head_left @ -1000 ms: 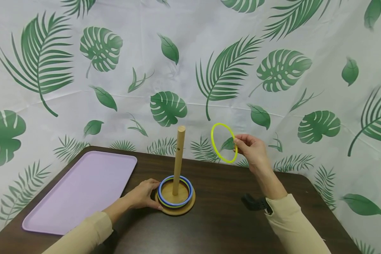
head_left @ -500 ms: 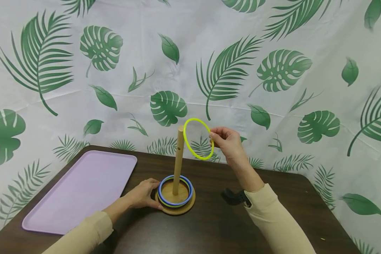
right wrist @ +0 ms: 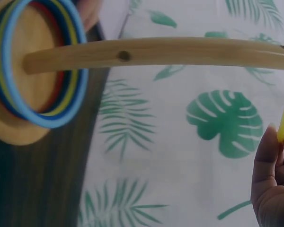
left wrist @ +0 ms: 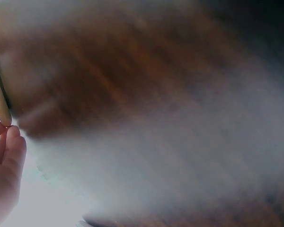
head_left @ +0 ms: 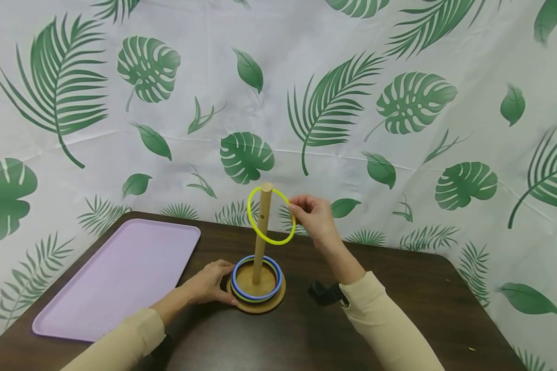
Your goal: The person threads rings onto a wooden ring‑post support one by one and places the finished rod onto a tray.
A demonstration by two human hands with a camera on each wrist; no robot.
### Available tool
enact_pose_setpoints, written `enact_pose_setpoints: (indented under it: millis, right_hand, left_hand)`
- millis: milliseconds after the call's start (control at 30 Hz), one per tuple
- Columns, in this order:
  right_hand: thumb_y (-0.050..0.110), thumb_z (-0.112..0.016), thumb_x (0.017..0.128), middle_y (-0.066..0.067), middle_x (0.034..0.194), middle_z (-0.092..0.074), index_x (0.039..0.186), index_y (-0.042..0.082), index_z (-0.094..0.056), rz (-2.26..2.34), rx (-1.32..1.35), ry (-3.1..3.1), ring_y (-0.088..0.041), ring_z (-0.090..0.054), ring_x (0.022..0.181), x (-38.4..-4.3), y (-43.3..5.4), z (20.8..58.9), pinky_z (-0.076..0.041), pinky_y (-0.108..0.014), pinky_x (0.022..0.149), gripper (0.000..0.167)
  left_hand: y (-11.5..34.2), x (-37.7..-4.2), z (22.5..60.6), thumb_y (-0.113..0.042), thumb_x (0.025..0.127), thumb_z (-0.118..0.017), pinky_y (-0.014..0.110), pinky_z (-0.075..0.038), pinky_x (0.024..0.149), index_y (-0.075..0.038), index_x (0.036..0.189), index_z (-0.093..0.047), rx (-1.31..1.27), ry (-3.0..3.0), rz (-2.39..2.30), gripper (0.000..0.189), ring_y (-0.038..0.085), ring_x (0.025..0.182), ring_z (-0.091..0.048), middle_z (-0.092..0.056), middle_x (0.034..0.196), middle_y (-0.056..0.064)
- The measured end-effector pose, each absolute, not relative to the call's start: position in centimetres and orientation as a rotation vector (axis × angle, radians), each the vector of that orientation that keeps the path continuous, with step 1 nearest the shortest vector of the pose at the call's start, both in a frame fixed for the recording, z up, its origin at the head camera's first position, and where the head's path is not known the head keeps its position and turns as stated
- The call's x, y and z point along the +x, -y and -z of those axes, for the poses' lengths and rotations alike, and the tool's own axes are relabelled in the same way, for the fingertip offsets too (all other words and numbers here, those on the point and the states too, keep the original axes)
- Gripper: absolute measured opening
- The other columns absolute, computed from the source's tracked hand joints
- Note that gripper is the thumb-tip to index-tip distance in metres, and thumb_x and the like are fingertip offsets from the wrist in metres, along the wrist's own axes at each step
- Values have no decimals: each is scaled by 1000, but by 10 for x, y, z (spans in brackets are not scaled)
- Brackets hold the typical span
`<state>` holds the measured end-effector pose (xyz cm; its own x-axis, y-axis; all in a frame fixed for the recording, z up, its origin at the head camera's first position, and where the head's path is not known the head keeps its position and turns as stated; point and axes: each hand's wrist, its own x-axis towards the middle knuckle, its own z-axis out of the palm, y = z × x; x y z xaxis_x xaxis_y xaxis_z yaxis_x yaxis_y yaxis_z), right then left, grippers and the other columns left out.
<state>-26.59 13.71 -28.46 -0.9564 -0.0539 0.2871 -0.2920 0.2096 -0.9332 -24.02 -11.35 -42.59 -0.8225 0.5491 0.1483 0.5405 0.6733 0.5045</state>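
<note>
A wooden peg stand has its post upright over a round wooden base. Stacked around the foot of the post are several rings, a light blue ring on top, with yellow, dark blue and red showing below it. My left hand grips the left edge of the base between thumb and fingers; the left wrist view catches those fingertips at its edge. Between thumb and fingertips, my right hand pinches a yellow ring by its right side. The ring tilts at the post's upper end, its lower arc crossing before the post.
To the left on the dark wooden table lies a lilac tray. A white cloth with green leaf prints hangs behind the table. The right wrist wears a black band.
My right hand has carried the yellow ring leftward from beside the post to the post's top, where the ring now overlaps it. The left hand and the stand have stayed put.
</note>
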Motion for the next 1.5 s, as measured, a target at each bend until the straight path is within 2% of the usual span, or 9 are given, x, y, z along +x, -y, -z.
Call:
enact_pose_setpoints:
  millis: [267,400,633,1500]
  right_hand:
    - [0,-61,88,-13,75,-60,97,-10,-64,-1784,279,2363,-13,-56,60,-265,-137,326,-48,-18,55,14]
    - [-2,-63,86,-14,73,-62,93,-10,-65,-1700,268,2430,-10,-55,58,-262,-137,351,-48,-21,54,11]
    - [2,-68,81,-8,70,-65,84,-3,-69,-1406,296,2574,-5,-50,56,-259,-134,381,-43,-20,51,6]
    - [4,-68,82,-5,67,-64,81,0,-70,-1338,233,2650,-6,-50,59,-260,-124,401,-44,-21,54,5]
  left_hand:
    - [114,-241,426,-43,64,-84,54,-42,94,9,123,-56,932,-2857,-853,84,40,113,-51,-56,121,22]
    - [114,-242,427,-43,63,-84,54,-42,95,8,123,-56,933,-2867,-845,84,40,113,-52,-56,120,22]
    - [115,-245,429,-43,64,-84,53,-41,96,10,124,-55,935,-2860,-853,85,39,114,-51,-56,121,22]
    - [115,-245,430,-40,63,-85,52,-43,95,8,121,-58,969,-2875,-840,79,39,113,-52,-56,120,22]
